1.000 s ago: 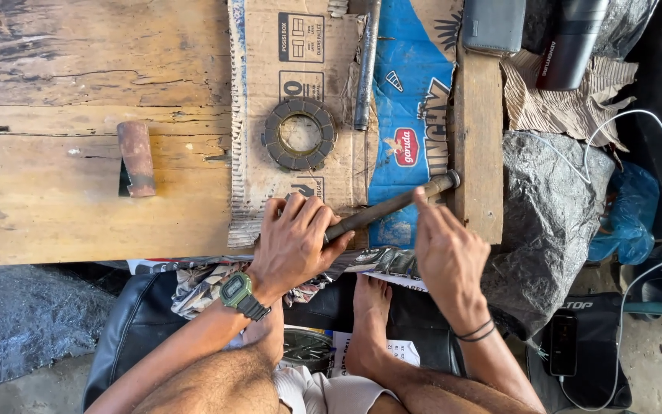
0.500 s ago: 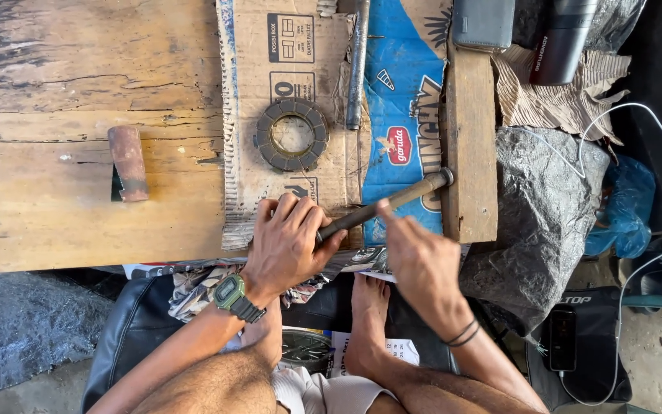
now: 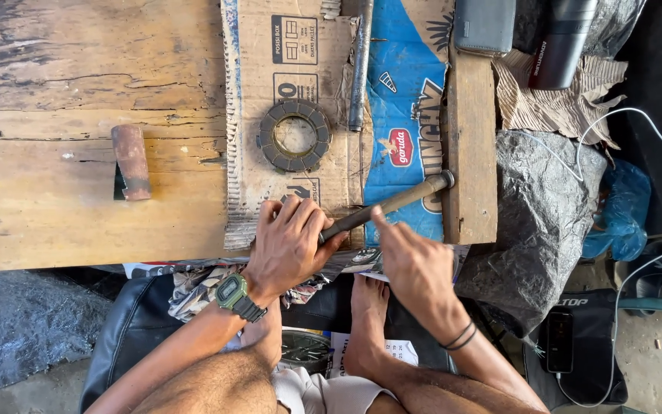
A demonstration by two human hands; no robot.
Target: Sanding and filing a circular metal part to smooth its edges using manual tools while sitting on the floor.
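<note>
Wooden bench [image 3: 78, 222]: left hand [image 3: 289, 245] fisted around metal rod [image 3: 392, 203]; right hand [image 3: 415, 264] fingertips touching it.

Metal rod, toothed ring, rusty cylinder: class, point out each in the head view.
metal rod [image 3: 392, 204], head view, bare middle of the shaft between the hands and the wooden block.
toothed ring [image 3: 295, 136], head view, its lower band.
rusty cylinder [image 3: 131, 161], head view, middle of its side.
</note>
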